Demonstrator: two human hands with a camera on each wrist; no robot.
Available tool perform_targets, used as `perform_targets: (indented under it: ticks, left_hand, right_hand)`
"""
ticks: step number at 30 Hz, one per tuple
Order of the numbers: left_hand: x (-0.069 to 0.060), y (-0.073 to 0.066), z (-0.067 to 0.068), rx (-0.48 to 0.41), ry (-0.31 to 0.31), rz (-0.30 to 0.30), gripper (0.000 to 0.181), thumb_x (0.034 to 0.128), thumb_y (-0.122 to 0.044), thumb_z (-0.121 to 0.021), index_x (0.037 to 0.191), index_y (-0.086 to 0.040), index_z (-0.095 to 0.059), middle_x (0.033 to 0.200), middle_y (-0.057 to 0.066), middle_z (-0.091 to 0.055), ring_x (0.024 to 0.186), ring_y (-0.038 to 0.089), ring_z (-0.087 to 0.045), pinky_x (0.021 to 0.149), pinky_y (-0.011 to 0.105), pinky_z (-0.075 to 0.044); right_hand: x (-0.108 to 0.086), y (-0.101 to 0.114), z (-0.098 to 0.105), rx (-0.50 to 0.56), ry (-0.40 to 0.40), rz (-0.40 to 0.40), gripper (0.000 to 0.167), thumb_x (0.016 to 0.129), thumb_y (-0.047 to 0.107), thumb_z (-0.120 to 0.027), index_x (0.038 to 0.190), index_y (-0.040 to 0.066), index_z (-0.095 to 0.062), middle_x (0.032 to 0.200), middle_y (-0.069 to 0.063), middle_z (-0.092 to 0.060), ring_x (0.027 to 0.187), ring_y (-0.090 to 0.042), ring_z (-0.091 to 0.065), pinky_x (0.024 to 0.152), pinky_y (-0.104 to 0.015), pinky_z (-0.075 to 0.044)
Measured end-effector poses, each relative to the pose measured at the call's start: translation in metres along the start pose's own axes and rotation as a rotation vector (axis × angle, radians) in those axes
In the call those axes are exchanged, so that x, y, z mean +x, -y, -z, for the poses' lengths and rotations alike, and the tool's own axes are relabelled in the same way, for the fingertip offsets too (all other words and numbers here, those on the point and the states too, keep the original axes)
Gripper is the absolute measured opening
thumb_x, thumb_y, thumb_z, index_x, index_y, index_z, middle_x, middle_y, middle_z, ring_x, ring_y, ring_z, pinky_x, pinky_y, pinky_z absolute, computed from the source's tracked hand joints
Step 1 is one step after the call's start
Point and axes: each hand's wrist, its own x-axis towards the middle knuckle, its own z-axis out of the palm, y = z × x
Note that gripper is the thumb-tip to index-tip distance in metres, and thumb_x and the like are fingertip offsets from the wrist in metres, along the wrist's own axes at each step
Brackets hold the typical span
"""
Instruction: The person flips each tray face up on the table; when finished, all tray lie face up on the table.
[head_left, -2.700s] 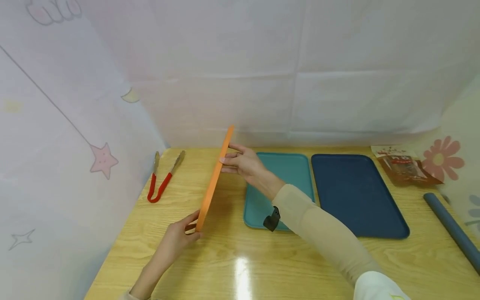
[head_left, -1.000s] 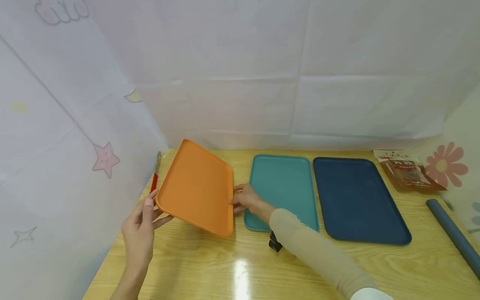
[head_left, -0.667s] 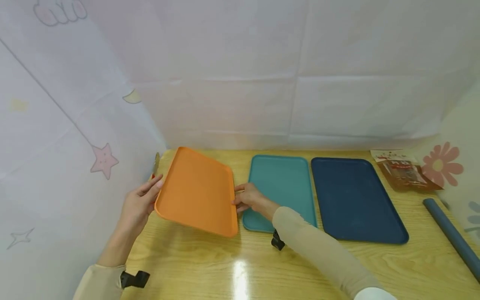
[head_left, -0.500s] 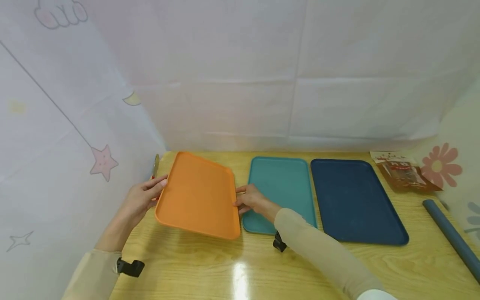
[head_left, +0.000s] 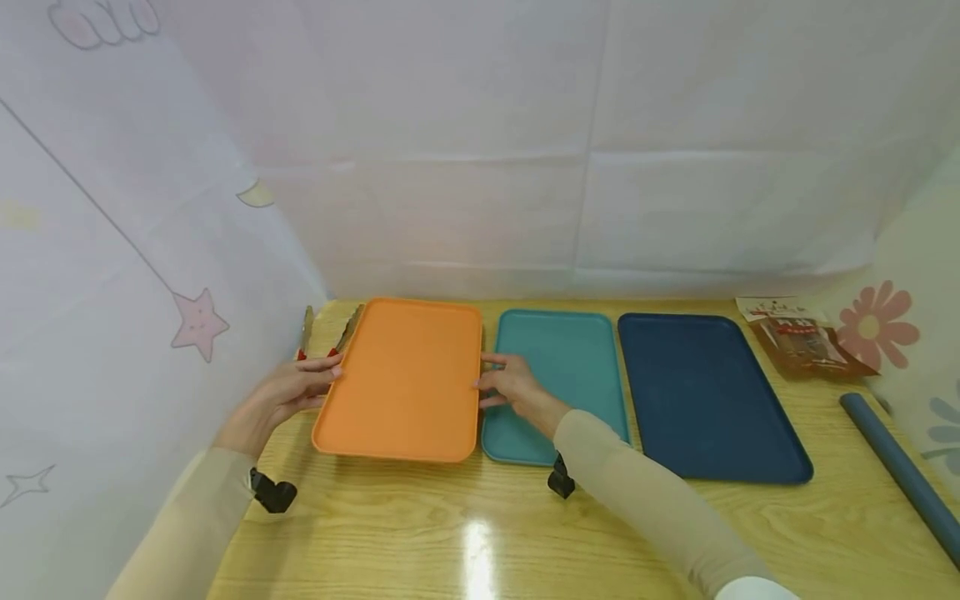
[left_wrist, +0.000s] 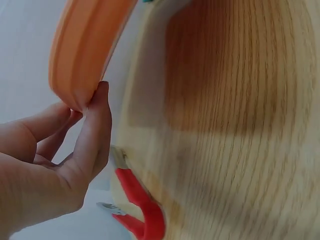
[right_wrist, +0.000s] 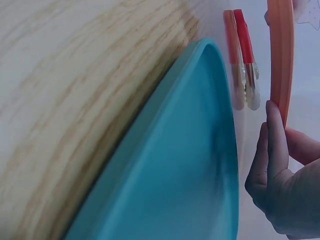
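An orange tray [head_left: 405,379] is held above the table at the left, its flat inside facing up in the head view. My left hand [head_left: 288,390] pinches its left rim between thumb and fingers; the left wrist view shows the fingertips on the tray's edge [left_wrist: 85,55]. On the opposite rim my right hand [head_left: 517,387] holds the tray with thumb and fingers, also seen in the right wrist view [right_wrist: 290,170]. Below that hand lies a teal tray [head_left: 558,367] on the table. Red-handled tongs [left_wrist: 145,215] lie under and left of the orange tray, partly hidden in the head view.
A dark blue tray [head_left: 712,400] lies right of the teal one. Farther right are a brown food packet [head_left: 806,346] and a grey-blue roll [head_left: 900,467]. Patterned cloth walls [head_left: 450,150] border the wooden table [head_left: 525,533] at the back and both sides.
The orange tray has turned from nearly edge-on to face up and come lower. My left hand moved from its near edge to its left rim; my right hand moved down along the right rim.
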Motion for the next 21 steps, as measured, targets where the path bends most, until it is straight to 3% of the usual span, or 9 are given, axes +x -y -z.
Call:
perform_targets:
  ticks: [3, 6, 9, 12, 15, 18, 19, 21]
  left_hand:
    - [0.013, 0.003, 0.000, -0.079, -0.017, 0.024, 0.061, 0.1000, -0.012, -0.054, 0.153, -0.008, -0.023, 0.105, -0.005, -0.069, 0.093, 0.013, -0.068, 0.082, 0.033, -0.055]
    - [0.023, 0.006, -0.003, -0.085, -0.050, 0.026, 0.060, 0.0997, -0.010, -0.054, 0.152, -0.006, -0.026, 0.104, -0.004, -0.069, 0.091, 0.014, -0.068, 0.081, 0.033, -0.056]
    - [0.030, 0.008, -0.008, 0.011, -0.105, 0.017, 0.057, 0.0990, -0.009, -0.055, 0.150, -0.002, -0.030, 0.101, -0.004, -0.069, 0.086, 0.011, -0.068, 0.078, 0.030, -0.056]
    - [0.037, 0.007, -0.013, 0.144, -0.149, 0.005, 0.054, 0.0983, -0.006, -0.055, 0.147, 0.004, -0.034, 0.105, 0.006, -0.070, 0.080, 0.009, -0.068, 0.075, 0.029, -0.056]
    - [0.042, 0.006, -0.018, 0.231, -0.187, -0.003, 0.050, 0.0982, -0.003, -0.053, 0.144, 0.008, -0.036, 0.116, 0.016, -0.066, 0.076, 0.008, -0.068, 0.072, 0.027, -0.056]
    - [0.045, 0.006, -0.024, 0.286, -0.238, -0.016, 0.044, 0.0981, -0.002, -0.051, 0.138, 0.014, -0.042, 0.106, 0.018, -0.066, 0.066, 0.008, -0.062, 0.065, 0.026, -0.055]
    - [0.047, 0.007, -0.026, 0.304, -0.260, -0.030, 0.034, 0.0969, 0.000, -0.050, 0.126, 0.017, -0.054, 0.092, 0.015, -0.067, 0.059, 0.008, -0.057, 0.059, 0.025, -0.052]
    - [0.049, 0.009, -0.030, 0.354, -0.310, -0.056, 0.023, 0.0923, 0.002, -0.046, 0.084, 0.011, -0.066, 0.066, 0.004, -0.055, 0.049, 0.008, -0.041, 0.048, 0.025, -0.042]
  right_hand:
    - [0.004, -0.001, 0.000, 0.017, -0.027, -0.006, 0.061, 0.086, -0.010, -0.064, 0.143, 0.005, -0.046, 0.116, -0.024, -0.063, 0.094, -0.030, -0.069, 0.064, -0.037, -0.058]
    - [0.010, -0.003, -0.001, 0.029, -0.047, -0.020, 0.062, 0.086, -0.010, -0.064, 0.143, 0.005, -0.046, 0.114, -0.025, -0.063, 0.091, -0.030, -0.069, 0.065, -0.037, -0.058]
    - [0.014, -0.006, -0.002, 0.024, -0.064, -0.032, 0.063, 0.085, -0.012, -0.064, 0.143, 0.003, -0.045, 0.120, -0.027, -0.059, 0.091, -0.031, -0.069, 0.065, -0.037, -0.059]
    - [0.018, -0.006, -0.002, 0.000, -0.073, -0.049, 0.063, 0.084, -0.013, -0.064, 0.143, 0.001, -0.044, 0.121, -0.028, -0.059, 0.091, -0.032, -0.069, 0.065, -0.037, -0.059]
    - [0.020, -0.002, -0.002, -0.041, -0.067, -0.057, 0.063, 0.085, -0.013, -0.064, 0.143, 0.000, -0.043, 0.113, -0.027, -0.063, 0.088, -0.033, -0.069, 0.064, -0.038, -0.059]
    - [0.022, 0.003, -0.004, -0.080, -0.047, -0.061, 0.064, 0.085, -0.013, -0.063, 0.144, 0.000, -0.041, 0.104, -0.026, -0.066, 0.084, -0.033, -0.069, 0.064, -0.039, -0.059]
    - [0.023, 0.004, -0.004, -0.099, -0.039, -0.059, 0.065, 0.085, -0.013, -0.062, 0.145, -0.001, -0.040, 0.103, -0.025, -0.067, 0.083, -0.033, -0.069, 0.064, -0.040, -0.058]
    - [0.024, 0.006, -0.007, -0.139, -0.028, -0.056, 0.065, 0.085, -0.013, -0.061, 0.145, -0.002, -0.038, 0.105, -0.026, -0.066, 0.081, -0.034, -0.069, 0.066, -0.041, -0.058]
